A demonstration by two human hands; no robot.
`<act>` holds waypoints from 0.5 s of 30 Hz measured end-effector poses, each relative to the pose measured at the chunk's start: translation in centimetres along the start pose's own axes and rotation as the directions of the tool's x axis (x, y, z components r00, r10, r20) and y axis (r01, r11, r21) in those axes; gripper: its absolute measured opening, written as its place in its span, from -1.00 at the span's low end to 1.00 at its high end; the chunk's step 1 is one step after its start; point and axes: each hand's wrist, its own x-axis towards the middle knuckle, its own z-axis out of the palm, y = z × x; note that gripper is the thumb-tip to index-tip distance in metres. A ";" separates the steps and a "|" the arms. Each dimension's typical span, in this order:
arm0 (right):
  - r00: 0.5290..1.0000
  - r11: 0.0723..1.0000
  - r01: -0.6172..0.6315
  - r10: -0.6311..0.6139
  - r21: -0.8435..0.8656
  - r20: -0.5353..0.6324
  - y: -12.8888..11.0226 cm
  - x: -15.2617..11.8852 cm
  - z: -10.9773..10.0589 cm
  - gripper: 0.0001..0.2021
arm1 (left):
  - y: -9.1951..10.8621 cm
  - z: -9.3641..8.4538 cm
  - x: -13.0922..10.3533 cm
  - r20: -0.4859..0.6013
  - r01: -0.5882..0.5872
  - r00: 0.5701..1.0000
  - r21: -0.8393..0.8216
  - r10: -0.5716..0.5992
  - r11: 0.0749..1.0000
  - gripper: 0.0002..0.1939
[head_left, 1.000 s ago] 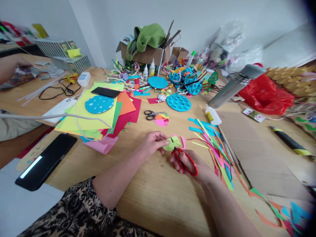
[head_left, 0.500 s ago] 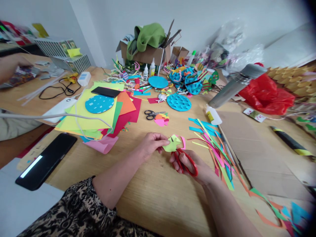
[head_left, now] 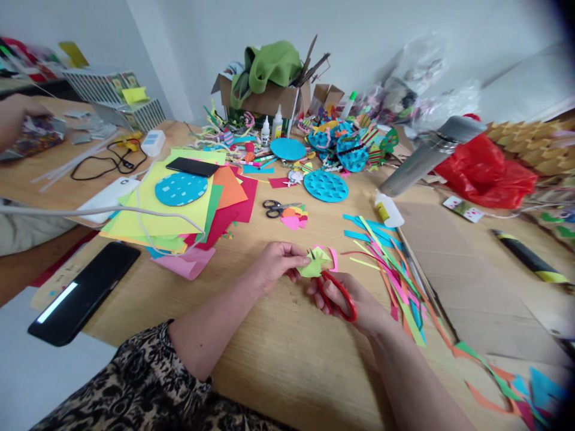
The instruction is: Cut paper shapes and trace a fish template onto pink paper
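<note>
Between thumb and fingers, my left hand (head_left: 279, 263) pinches a small piece of light green paper (head_left: 309, 268) above the table. My right hand (head_left: 345, 293) grips red-handled scissors (head_left: 342, 293), whose blades reach into the green paper; the paper partly hides them. A curved pink paper strip (head_left: 333, 258) lies just behind the piece. Farther back rest black-handled scissors (head_left: 273, 208), beside a small pile of cut paper shapes (head_left: 294, 218) in pink, orange and green. To the right of my right hand spread several coloured paper strips (head_left: 390, 257).
Stacked coloured sheets (head_left: 179, 215) lie at left with a dark phone (head_left: 192, 167) on top. Another phone (head_left: 85, 293) sits near the left edge. A steel flask (head_left: 426, 157), glue bottle (head_left: 389, 209) and cardboard sheet (head_left: 467, 281) stand or lie at right. Another person's hand (head_left: 20, 117) shows far left.
The scissor handles have come slightly closer together, and the green paper has tilted a little. The other person's hand at far left has shifted slightly.
</note>
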 end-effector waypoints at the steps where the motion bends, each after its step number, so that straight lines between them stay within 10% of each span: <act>1: 1.000 1.000 -0.004 0.004 0.004 -0.001 0.0 0.0 0.0 -0.38 | 0.0 0.0 0.0 0.000 0.005 1.000 -0.006 -0.005 1.000 -0.70; 15: 0.998 0.997 -0.046 0.044 -0.061 -0.033 -1.0 -0.1 0.4 -0.54 | 0.1 0.0 -0.1 0.052 0.015 0.999 0.016 -0.015 1.000 -0.71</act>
